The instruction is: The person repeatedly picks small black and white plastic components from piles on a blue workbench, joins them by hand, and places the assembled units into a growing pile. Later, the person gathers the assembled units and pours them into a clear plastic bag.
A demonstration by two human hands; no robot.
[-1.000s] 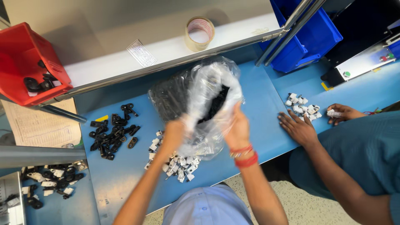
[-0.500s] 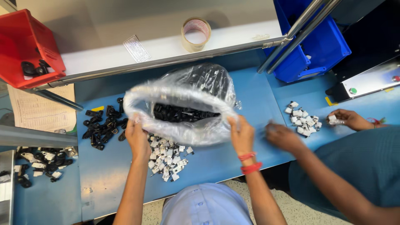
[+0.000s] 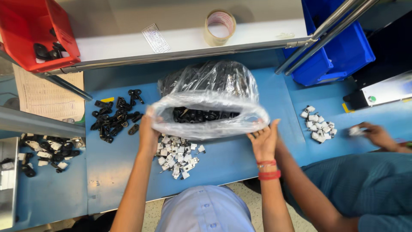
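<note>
A clear, crinkled plastic bag [image 3: 210,103] is held open at its rolled rim on the smooth blue table [image 3: 240,159], between the left hand [image 3: 148,131] and the right hand [image 3: 264,139]. The film is glossy and thin, and small black moulded parts [image 3: 195,115] are seen inside through the mouth. The left fingers are curled over the rim, gripping it; the right fingers are spread, with the rim caught under the thumb. A heap of small white blocky pieces [image 3: 178,157] lies just below the bag, and loose black clips [image 3: 116,114] lie to its left.
</note>
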